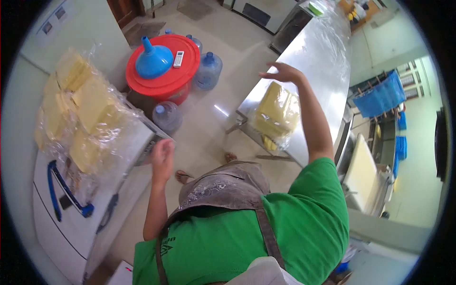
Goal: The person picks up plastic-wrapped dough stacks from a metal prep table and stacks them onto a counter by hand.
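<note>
My right hand (284,74) is raised over the near end of the steel table, fingers stretched and thumb apart, holding nothing. Just below it, a block of yellow sheets (278,109) wrapped in shiny clear plastic sits at the table's corner; I see no contact with the hand. My left hand (163,156) hangs beside the edge of a white chest freezer (118,164), its fingers loosely bent with nothing visible in them. On the freezer lid lie several plastic-wrapped stacks of yellow sheets (92,107), left of that hand.
A red lidded tub (185,78) carries a blue funnel (154,61) and a white remote (178,59). Large water bottles (209,71) stand around it on the floor. The steel table (308,57) runs away to the right. Blue-black strips (71,194) lie on the freezer.
</note>
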### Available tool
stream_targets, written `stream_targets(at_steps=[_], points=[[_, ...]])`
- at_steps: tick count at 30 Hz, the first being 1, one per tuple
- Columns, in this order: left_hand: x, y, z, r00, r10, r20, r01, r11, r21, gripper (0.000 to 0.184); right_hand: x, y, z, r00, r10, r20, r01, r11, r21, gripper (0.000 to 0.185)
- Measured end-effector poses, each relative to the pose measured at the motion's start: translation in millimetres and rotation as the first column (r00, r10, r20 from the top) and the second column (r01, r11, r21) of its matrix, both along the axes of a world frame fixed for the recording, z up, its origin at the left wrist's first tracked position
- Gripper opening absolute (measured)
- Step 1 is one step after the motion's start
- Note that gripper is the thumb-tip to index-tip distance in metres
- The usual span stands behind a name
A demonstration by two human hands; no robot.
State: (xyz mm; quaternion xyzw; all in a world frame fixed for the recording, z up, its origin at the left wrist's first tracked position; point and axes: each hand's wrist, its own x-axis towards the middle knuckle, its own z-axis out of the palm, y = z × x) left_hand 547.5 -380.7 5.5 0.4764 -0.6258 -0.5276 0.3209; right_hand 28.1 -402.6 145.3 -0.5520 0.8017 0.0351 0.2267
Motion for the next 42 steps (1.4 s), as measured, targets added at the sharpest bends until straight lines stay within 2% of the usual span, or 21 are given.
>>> stream_targets(at_steps=[2, 4, 6, 7, 8, 9, 10, 11, 12, 14, 16, 17, 19, 20, 21, 25, 32, 42], points=[[-83, 29, -22, 0.978, -0.157, -0.134, 0.192, 0.930, 0.312, 0.052, -31, 36, 13, 0.910, -0.157, 0.385, 0.098, 0.981, 0.168, 0.099], [-167, 56, -70, 0.950, -0.187, -0.248, 0.306, 0.705, 0.640, 0.076, -121, 46, -91, 0.698, -0.476, 0.535, 0.298, 0.873, 0.387, 0.093], [-248, 85, -78, 0.967, 0.028, -0.254, 0.187, 0.600, 0.778, 0.091, -137, 54, -126, 0.655, -0.433, 0.620, 0.226, 0.895, 0.385, 0.092], [-282, 97, -85, 0.946, 0.137, -0.293, 0.158, 0.595, 0.788, 0.095, -126, 56, -120, 0.687, -0.321, 0.652, 0.140, 0.939, 0.315, 0.098], [-306, 108, -93, 0.916, 0.237, -0.325, 0.131, 0.588, 0.798, 0.100, -121, 57, -120, 0.674, -0.314, 0.669, 0.115, 0.939, 0.324, 0.098], [-321, 116, -100, 0.921, 0.252, -0.298, 0.100, 0.587, 0.803, 0.100, -119, 59, -121, 0.631, -0.292, 0.719, 0.143, 0.954, 0.262, 0.099], [-332, 122, -108, 0.901, 0.213, -0.379, 0.172, 0.624, 0.762, 0.105, -120, 57, -127, 0.588, -0.264, 0.765, 0.173, 0.964, 0.201, 0.100], [-341, 130, -114, 0.872, 0.176, -0.456, 0.240, 0.659, 0.713, 0.109, -133, 54, -157, 0.486, -0.299, 0.821, 0.113, 0.953, 0.280, 0.096], [-349, 140, -126, 0.877, 0.204, -0.435, 0.202, 0.665, 0.719, 0.109, -133, 56, -167, 0.475, -0.285, 0.832, 0.076, 0.956, 0.284, 0.096], [-360, 146, -160, 0.856, 0.263, -0.445, 0.145, 0.704, 0.695, 0.102, -119, 57, -172, 0.400, -0.218, 0.890, 0.006, 0.972, 0.235, 0.081], [-366, 155, -195, 0.893, 0.290, -0.344, 0.049, 0.697, 0.715, 0.089, -104, 58, -157, 0.294, -0.262, 0.919, -0.067, 0.954, 0.294, 0.083], [-378, 165, -222, 0.874, 0.336, -0.351, 0.004, 0.717, 0.697, 0.086, -99, 60, -153, 0.272, -0.257, 0.927, -0.084, 0.954, 0.288, 0.082], [-383, 155, -155, 0.804, 0.460, -0.377, -0.109, 0.737, 0.667, 0.077, -90, 67, -151, 0.246, -0.257, 0.935, -0.083, 0.955, 0.285, 0.082], [-385, 147, -63, 0.749, 0.535, -0.392, -0.180, 0.733, 0.656, 0.072, -85, 77, -152, 0.234, -0.259, 0.937, -0.071, 0.957, 0.282, 0.082], [-383, 142, -42, 0.739, 0.537, -0.406, -0.154, 0.722, 0.674, 0.072, -81, 82, -152, 0.216, -0.263, 0.940, -0.062, 0.957, 0.282, 0.082], [-374, 137, -52, 0.701, 0.531, -0.477, -0.058, 0.709, 0.703, 0.071, -69, 114, -158, 0.129, -0.279, 0.952, 0.002, 0.960, 0.281, 0.081], [-330, 144, -59, 0.614, 0.532, -0.583, 0.054, 0.709, 0.703, 0.069, -23, 145, -160, 0.052, -0.297, 0.954, 0.060, 0.954, 0.293, 0.080], [-202, 134, -56, 0.465, 0.541, -0.701, 0.148, 0.733, 0.664, 0.067, 109, 127, -146, 0.067, -0.286, 0.956, 0.035, 0.958, 0.285, 0.078]])
